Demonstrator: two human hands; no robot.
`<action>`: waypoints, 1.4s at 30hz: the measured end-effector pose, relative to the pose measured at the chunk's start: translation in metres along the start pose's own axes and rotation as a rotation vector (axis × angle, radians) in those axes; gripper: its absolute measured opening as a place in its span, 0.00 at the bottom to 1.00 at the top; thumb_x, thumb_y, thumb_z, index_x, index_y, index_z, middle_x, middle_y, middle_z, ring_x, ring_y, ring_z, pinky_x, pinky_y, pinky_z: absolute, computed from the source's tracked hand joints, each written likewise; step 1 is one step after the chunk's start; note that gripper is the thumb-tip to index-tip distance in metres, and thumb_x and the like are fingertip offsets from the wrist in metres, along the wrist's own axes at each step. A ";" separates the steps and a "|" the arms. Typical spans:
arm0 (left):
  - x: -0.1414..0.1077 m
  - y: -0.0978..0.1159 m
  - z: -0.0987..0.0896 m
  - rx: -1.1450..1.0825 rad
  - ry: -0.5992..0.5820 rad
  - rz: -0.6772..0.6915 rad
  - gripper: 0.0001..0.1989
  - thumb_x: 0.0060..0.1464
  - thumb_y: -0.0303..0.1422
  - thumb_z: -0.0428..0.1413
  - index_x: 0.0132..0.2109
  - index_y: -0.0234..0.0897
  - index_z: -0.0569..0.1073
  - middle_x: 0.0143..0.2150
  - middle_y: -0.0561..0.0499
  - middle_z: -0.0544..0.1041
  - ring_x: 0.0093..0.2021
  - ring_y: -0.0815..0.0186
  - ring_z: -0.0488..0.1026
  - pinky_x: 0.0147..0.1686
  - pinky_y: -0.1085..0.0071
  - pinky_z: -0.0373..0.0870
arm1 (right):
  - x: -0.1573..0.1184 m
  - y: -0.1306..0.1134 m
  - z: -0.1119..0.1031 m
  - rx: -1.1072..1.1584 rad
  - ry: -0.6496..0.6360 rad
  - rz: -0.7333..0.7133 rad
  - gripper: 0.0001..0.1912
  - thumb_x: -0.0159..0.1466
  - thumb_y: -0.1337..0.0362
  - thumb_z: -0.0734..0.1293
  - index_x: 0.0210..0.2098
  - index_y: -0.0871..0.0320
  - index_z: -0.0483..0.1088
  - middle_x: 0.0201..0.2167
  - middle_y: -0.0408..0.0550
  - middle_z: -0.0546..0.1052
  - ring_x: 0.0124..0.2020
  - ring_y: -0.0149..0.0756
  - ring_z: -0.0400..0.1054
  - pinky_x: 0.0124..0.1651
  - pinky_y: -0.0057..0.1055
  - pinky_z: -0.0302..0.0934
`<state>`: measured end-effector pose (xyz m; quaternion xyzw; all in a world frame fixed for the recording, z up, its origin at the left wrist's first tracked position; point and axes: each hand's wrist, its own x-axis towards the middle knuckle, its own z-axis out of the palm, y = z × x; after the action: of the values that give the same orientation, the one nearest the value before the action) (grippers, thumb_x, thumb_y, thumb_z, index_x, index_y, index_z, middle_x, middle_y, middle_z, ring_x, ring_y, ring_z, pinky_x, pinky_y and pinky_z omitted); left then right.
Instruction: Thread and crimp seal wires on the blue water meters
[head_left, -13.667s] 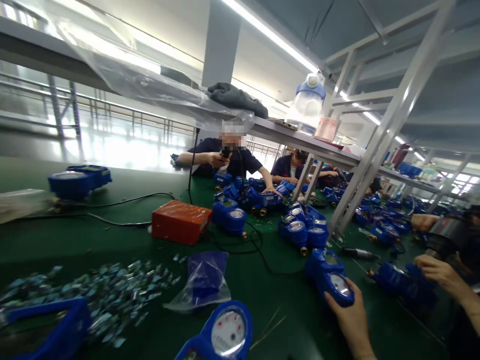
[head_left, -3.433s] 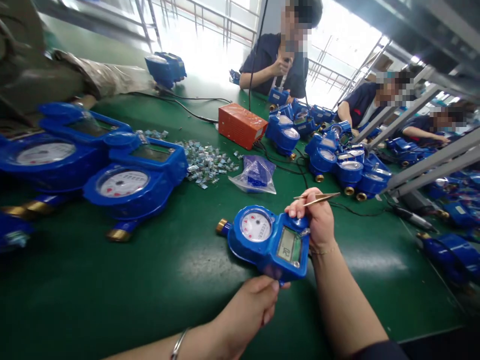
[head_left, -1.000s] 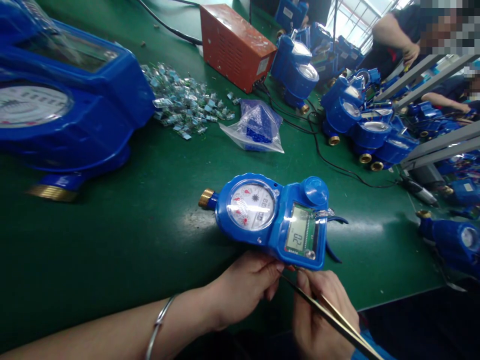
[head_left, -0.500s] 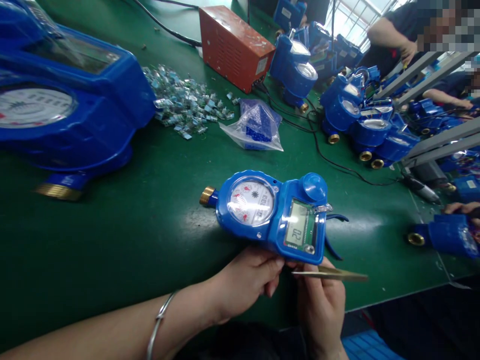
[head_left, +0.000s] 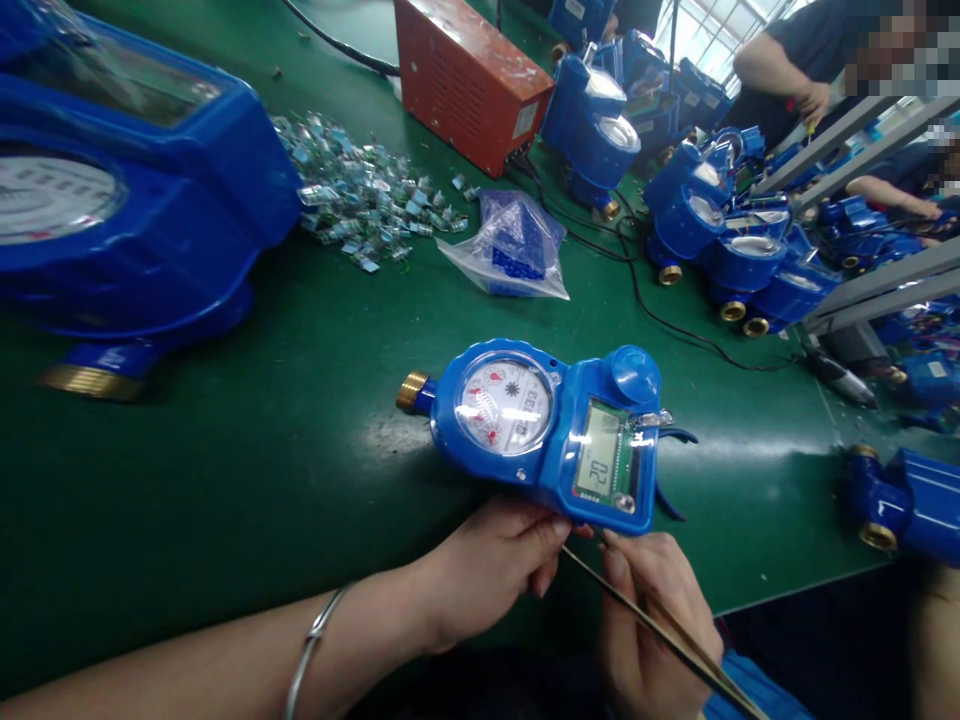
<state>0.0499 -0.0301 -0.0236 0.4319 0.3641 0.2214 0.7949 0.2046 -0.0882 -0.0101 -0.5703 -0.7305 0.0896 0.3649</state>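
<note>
The right hand (head_left: 675, 582) has swung its tweezers (head_left: 637, 610) in the last half second: nearly level then, they now slant toward 10 o'clock, tips at the near edge of the blue meter (head_left: 547, 440), which has barely moved. That suggests fine work on that edge, though what the tips meet is hidden. The right hand is pinched around the tweezers; the left hand (head_left: 487, 570), at the meter's 7 o'clock, has thumb and fingers drawn together, and I cannot tell what they grip. The meter sits over the green counter (head_left: 300, 480), at 4 o'clock from mid-view: glossy, seemingly plastic, with a round, clear-covered dial (head_left: 502, 405), a rectangular display (head_left: 598, 452) and a threaded brass stub (head_left: 412, 392) at 9 o'clock. At its 12 lies a crinkled bag (head_left: 514, 250)
</note>
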 end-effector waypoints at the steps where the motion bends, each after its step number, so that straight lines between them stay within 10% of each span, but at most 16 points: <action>1: 0.000 0.000 0.000 0.006 -0.003 0.010 0.14 0.57 0.39 0.45 0.29 0.36 0.64 0.18 0.57 0.62 0.21 0.70 0.57 0.24 0.72 0.54 | 0.001 0.000 -0.002 -0.041 -0.018 -0.033 0.11 0.61 0.74 0.62 0.43 0.62 0.68 0.32 0.50 0.74 0.33 0.35 0.68 0.35 0.32 0.61; 5: 0.000 -0.002 0.000 0.037 -0.008 0.027 0.14 0.58 0.38 0.45 0.27 0.36 0.63 0.19 0.57 0.63 0.21 0.70 0.58 0.25 0.72 0.55 | 0.006 0.000 -0.008 -0.117 -0.077 -0.108 0.08 0.61 0.73 0.64 0.41 0.62 0.68 0.31 0.50 0.74 0.33 0.35 0.68 0.35 0.32 0.60; 11: -0.004 -0.002 0.002 0.035 -0.015 0.007 0.16 0.56 0.38 0.45 0.24 0.36 0.63 0.19 0.55 0.63 0.22 0.69 0.58 0.26 0.73 0.55 | 0.011 0.001 -0.008 0.107 -0.089 0.178 0.08 0.63 0.70 0.62 0.27 0.57 0.67 0.23 0.43 0.69 0.34 0.33 0.69 0.28 0.24 0.59; 29: 0.000 -0.006 0.000 -0.035 -0.045 0.006 0.18 0.59 0.39 0.44 0.25 0.35 0.64 0.20 0.55 0.63 0.22 0.70 0.58 0.25 0.73 0.54 | -0.001 0.025 0.011 0.873 -0.043 0.702 0.06 0.62 0.64 0.65 0.34 0.60 0.72 0.25 0.43 0.71 0.25 0.29 0.63 0.30 0.26 0.58; 42: -0.001 -0.003 0.001 -0.042 -0.029 -0.037 0.18 0.58 0.42 0.46 0.26 0.35 0.65 0.19 0.56 0.63 0.21 0.70 0.56 0.24 0.73 0.53 | 0.001 0.009 -0.004 0.192 -0.036 0.062 0.13 0.60 0.76 0.62 0.43 0.59 0.70 0.34 0.48 0.75 0.36 0.35 0.68 0.39 0.33 0.62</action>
<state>0.0498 -0.0331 -0.0255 0.4114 0.3557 0.2081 0.8130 0.2139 -0.0855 -0.0112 -0.5532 -0.7071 0.1804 0.4018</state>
